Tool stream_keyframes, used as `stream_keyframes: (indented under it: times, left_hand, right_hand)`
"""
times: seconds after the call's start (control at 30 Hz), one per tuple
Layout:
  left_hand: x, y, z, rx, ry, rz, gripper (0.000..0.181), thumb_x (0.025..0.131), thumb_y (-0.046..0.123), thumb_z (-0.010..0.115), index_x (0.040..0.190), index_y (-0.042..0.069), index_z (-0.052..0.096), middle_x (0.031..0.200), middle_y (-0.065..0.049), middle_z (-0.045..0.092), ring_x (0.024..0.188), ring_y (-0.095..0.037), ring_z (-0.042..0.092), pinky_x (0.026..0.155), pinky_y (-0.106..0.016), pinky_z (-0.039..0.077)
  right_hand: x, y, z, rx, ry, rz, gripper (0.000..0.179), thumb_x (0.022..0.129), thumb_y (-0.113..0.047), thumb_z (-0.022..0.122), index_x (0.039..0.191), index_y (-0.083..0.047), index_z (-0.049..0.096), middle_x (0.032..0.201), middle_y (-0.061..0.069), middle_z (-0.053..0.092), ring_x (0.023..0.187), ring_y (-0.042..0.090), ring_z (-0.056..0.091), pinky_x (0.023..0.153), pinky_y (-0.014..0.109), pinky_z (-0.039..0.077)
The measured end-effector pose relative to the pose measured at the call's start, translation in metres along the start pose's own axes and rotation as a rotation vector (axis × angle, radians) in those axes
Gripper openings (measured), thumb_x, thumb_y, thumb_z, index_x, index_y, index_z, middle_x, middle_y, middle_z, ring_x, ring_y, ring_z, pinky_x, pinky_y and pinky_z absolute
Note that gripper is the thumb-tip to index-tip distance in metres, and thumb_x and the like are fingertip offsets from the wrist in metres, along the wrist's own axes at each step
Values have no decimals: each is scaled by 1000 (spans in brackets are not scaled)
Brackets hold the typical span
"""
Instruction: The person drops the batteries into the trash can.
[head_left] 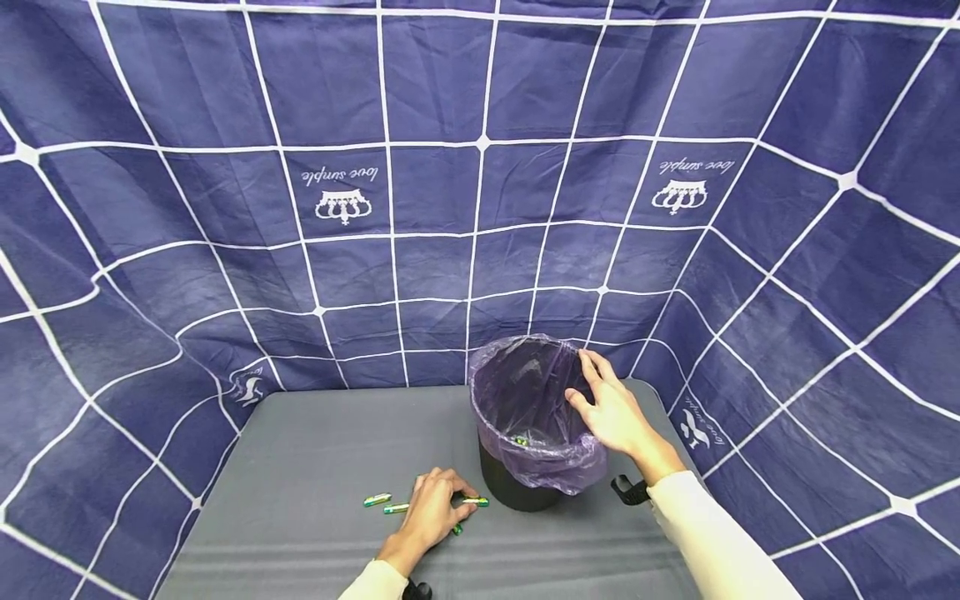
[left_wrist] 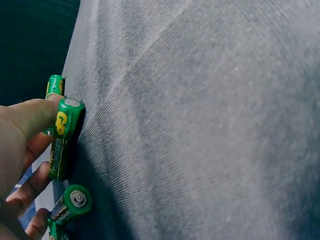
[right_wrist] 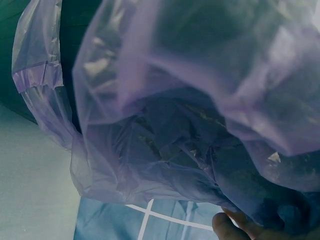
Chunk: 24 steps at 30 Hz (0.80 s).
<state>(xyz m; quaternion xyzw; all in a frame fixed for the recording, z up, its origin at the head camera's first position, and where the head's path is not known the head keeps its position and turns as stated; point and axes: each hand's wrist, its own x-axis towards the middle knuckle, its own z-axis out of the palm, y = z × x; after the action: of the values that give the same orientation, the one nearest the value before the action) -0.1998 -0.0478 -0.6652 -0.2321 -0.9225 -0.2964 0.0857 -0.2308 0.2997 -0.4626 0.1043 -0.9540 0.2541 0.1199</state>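
In the head view my left hand (head_left: 431, 510) is low over the grey surface, left of the bin. Its thumb and forefinger pinch a green battery (head_left: 480, 502) beside the bin's base; the left wrist view shows the thumb across that battery (left_wrist: 54, 85). A nearer battery (left_wrist: 66, 137) lies by the fingers, and another (left_wrist: 72, 202) is below it. My right hand (head_left: 618, 417) rests on the right rim of a dark bin (head_left: 517, 492), its fingers extended and thumb apart over the opening. A purple plastic bag (head_left: 498, 400) lines the bin, with green batteries (head_left: 520, 440) inside.
Two more batteries lie left of my left hand, one (head_left: 377, 500) farther out than the other (head_left: 395, 508). The grey cloth surface (head_left: 322, 450) ends at a blue curtain (head_left: 435, 192) with white lines, which also hangs along both sides.
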Motion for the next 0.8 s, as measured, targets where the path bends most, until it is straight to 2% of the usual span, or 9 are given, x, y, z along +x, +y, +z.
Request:
stream_keyframes:
  times: [0.17,0.57,0.8]
  left_hand:
    - [5,-3,-5,-13,-23,4,15,90,26,101,101,31,92,104,17,83,100,-10,68,102,-51,52]
    - [16,-5,-17,3,35,48,14,91,26,99,102,29,91,102,14,84,103,-15,74,103,-55,53]
    - [25,-6,-30,-15,54,47,15,91,24,99,103,29,91,102,13,85,104,-16,77,107,-56,54]
  right_hand:
    - [2,1,0,-5,5,5,78,115,-33,61,179,4,35,185,29,36,157,61,57,124,77,49]
    - [2,-2,-2,1,3,4,77,116,-30,62,179,4,35,185,28,36,159,60,56,126,76,47]
    - [0,-2,-2,4,4,4,76,116,-31,62,180,2,35,185,26,37,159,59,56,126,76,48]
